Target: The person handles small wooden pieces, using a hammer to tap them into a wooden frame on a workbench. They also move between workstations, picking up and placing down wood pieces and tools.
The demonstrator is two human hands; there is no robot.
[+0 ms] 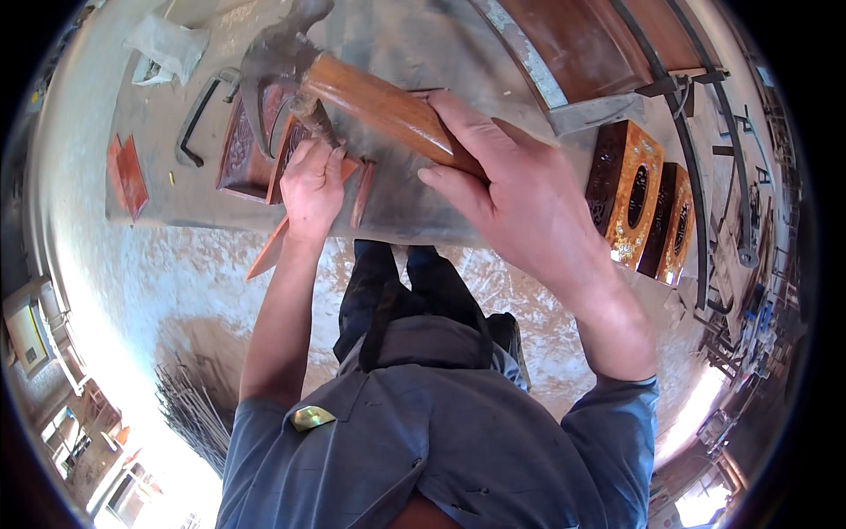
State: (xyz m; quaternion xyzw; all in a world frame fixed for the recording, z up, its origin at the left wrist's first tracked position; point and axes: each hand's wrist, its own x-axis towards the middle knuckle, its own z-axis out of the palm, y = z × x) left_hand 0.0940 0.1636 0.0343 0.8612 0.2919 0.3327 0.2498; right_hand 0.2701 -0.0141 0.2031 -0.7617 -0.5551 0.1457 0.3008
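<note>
Wooden hammer in right hand

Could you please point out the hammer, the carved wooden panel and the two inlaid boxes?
hammer (379,104): head view, on its wooden handle.
carved wooden panel (242,150): head view, on its carved face.
inlaid boxes (636,189): head view, on the nearer box's top.
</note>
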